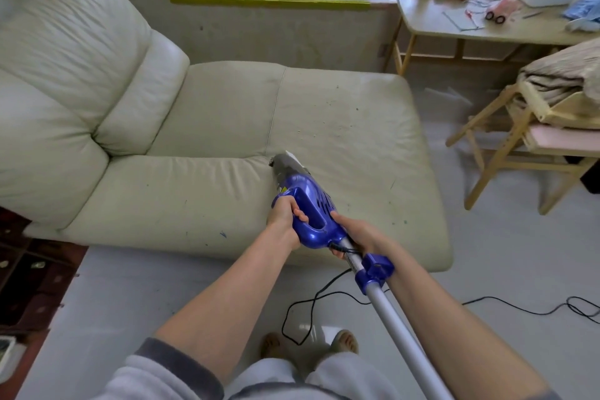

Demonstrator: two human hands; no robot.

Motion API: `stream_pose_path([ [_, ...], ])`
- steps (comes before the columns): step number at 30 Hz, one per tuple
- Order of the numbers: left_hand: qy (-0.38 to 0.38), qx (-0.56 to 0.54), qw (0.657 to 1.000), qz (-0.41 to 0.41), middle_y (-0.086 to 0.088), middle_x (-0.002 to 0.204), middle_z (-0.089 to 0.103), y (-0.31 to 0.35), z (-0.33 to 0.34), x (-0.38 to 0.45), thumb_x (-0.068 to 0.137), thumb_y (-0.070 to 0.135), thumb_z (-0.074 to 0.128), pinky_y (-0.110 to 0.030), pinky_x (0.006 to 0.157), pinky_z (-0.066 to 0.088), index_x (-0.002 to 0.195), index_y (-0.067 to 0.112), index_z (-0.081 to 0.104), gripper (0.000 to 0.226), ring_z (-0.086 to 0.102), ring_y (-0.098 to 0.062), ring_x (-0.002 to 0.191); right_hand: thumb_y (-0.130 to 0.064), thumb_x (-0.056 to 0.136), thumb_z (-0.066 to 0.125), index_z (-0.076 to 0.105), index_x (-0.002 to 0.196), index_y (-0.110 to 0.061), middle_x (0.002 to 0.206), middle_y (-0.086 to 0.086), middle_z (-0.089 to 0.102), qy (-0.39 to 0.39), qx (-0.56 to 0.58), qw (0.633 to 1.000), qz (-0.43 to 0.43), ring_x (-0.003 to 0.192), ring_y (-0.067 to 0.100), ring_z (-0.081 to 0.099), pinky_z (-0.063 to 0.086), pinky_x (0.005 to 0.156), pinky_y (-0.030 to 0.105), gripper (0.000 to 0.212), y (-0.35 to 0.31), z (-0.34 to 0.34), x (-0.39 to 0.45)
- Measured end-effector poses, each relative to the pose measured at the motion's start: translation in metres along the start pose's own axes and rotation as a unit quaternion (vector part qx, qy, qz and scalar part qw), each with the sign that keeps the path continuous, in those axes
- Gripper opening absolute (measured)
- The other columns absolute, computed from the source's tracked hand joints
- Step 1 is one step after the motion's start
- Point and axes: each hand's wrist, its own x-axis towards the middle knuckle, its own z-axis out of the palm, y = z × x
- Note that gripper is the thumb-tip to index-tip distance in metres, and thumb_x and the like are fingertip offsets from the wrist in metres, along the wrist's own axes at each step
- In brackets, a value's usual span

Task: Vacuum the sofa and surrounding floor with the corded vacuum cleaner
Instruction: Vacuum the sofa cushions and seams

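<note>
The left hand (285,216) is curling its fingers round the blue loop handle of the vacuum cleaner (311,204), thumb and fingers wrapped through the opening. The right hand (360,235) is gripping the rear of the blue body where the silver tube (399,328) joins it, fingers closed round that joint. The tube is running back toward the lower right edge of the view, past a blue collar beside the right wrist.

The vacuum cleaner is lying tilted over the sofa (324,114), its grey front end touching the seat cushion near the seam between two cushions. Small dark specks are dotting the pale seat surface. The black cord (311,305) is leaving the body beneath the right hand and looping across the pale floor (487,256), trailing off to the right.

Two feet in slippers are standing on the floor just in front of the sofa. A wooden table (431,23) with clutter is standing under the window, and a wooden chair (506,153) carrying folded fabric is standing to the right of the sofa.
</note>
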Motion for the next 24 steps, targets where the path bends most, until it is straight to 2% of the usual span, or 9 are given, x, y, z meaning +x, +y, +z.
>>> stream_pose_path([
  [5, -0.003, 0.025, 1.000, 0.006, 0.005, 0.039, 0.033, -0.010, 0.020, -0.004, 0.075, -0.002, 0.034, -0.012, 0.035, 0.031, 0.072, 0.010, 0.049, 0.020, 0.031, -0.007, 0.029, -0.037, 0.097, 0.055, 0.055, 0.110, 0.002, 0.063, 0.012, 0.063, 0.008, 0.010, 1.000, -0.002, 0.045, 0.020, 0.059, 0.048, 0.040, 0.025, 0.042, 0.005, -0.021, -0.002],
  [11, -0.006, 0.064, 0.998, 0.010, 0.005, 0.035, 0.033, -0.025, 0.056, -0.005, 0.076, -0.002, 0.034, -0.012, 0.034, 0.029, 0.061, 0.013, 0.038, 0.021, 0.031, -0.008, 0.025, -0.036, 0.097, 0.055, 0.056, 0.105, 0.002, 0.062, 0.013, 0.061, 0.030, 0.051, 0.998, -0.005, 0.043, 0.020, 0.058, 0.048, 0.038, 0.024, 0.039, 0.009, -0.055, -0.010],
  [16, -0.034, 0.101, 0.994, -0.001, 0.004, 0.034, 0.033, -0.050, 0.097, -0.005, 0.075, -0.002, 0.033, -0.012, 0.035, 0.029, 0.061, 0.013, 0.037, 0.021, 0.031, -0.009, 0.026, -0.035, 0.099, 0.051, 0.058, 0.089, -0.002, 0.054, 0.009, 0.062, 0.063, 0.082, 0.995, -0.015, 0.040, 0.017, 0.057, 0.049, 0.039, 0.023, 0.036, 0.013, -0.098, -0.024],
  [24, -0.086, 0.177, 0.980, -0.029, 0.003, 0.033, 0.034, -0.106, 0.176, -0.010, 0.054, 0.000, 0.036, -0.023, 0.046, 0.029, 0.059, 0.012, 0.038, 0.014, 0.032, -0.009, 0.026, -0.037, 0.100, 0.049, 0.056, 0.102, 0.001, 0.055, 0.011, 0.062, 0.111, 0.133, 0.985, -0.013, 0.040, 0.018, 0.058, 0.047, 0.037, 0.023, 0.038, 0.034, -0.184, -0.052],
])
